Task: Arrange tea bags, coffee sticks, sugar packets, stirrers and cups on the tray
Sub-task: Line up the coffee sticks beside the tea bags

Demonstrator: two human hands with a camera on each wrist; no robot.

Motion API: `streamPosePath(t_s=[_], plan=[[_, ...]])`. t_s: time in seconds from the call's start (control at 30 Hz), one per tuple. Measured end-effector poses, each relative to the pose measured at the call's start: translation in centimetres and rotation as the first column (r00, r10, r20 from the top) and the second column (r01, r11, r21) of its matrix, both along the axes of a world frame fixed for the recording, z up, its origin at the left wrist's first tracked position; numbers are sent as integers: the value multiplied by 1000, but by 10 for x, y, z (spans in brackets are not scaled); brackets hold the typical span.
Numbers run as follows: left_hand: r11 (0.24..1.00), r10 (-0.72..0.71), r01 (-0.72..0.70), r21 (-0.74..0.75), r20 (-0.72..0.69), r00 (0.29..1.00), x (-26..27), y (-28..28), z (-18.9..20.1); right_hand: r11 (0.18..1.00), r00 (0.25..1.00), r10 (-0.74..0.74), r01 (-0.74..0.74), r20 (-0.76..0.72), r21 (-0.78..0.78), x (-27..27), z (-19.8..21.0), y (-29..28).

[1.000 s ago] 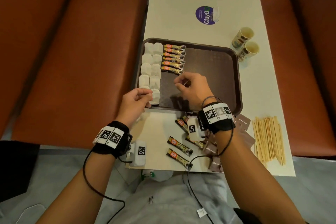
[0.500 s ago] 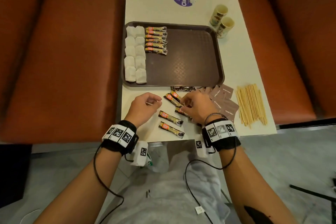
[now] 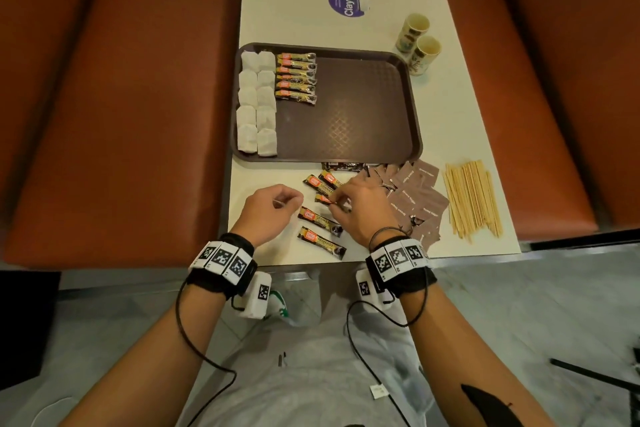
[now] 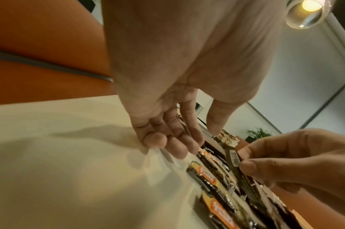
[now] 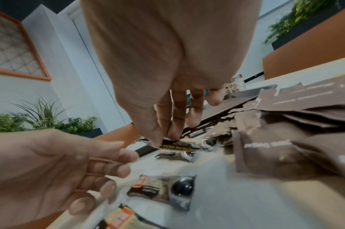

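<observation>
Between the two hands, a loose scatter of coffee sticks [image 3: 320,218] lies on the table [image 3: 263,246], just short of the tray [image 3: 414,135]. One coffee stick [image 5: 177,145] is pinched at its end by the right hand [image 3: 360,208], thumb against fingertips. The left hand [image 3: 272,210] is held just beside it, fingers loosely curled and empty. Each stick is judged light, thin and slick in its foil, so a pinch at the crimped end should hold best. Beyond the hands, tea bags [image 3: 257,104] and six sticks are seen already lined up on the tray. Compared with a second ago, both hands have been drawn back from the tray to the table.
</observation>
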State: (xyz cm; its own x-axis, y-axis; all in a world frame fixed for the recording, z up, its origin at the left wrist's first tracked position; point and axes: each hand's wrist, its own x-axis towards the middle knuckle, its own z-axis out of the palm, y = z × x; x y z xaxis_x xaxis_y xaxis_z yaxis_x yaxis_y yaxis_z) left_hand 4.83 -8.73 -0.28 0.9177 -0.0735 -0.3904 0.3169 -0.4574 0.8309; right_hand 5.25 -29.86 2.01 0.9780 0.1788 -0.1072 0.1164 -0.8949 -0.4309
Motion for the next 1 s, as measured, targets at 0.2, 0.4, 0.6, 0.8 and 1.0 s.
streamPosePath(t_s=[0.2,0.4,0.6,0.8,1.0], plan=[[976,105,-115,-183,-64,992,-4,-8,4,979,996,80,-86,37,186,-5,2,25],[904,367,-370,-214,-57,929,-4,15,4,993,981,119,-116,-152,30,-16,1,17],[766,551,-567,-302,-144,822,-7,43,7,991,960,120,-133,-252,-32,-24,-14,22],[713,542,-585,-386,-226,810,-16,51,15,995,969,88,-74,-231,71,-25,-16,29],[718,539,-582,-382,-223,812,-16,44,10,988,979,24,7,-202,152,-14,-11,34]])
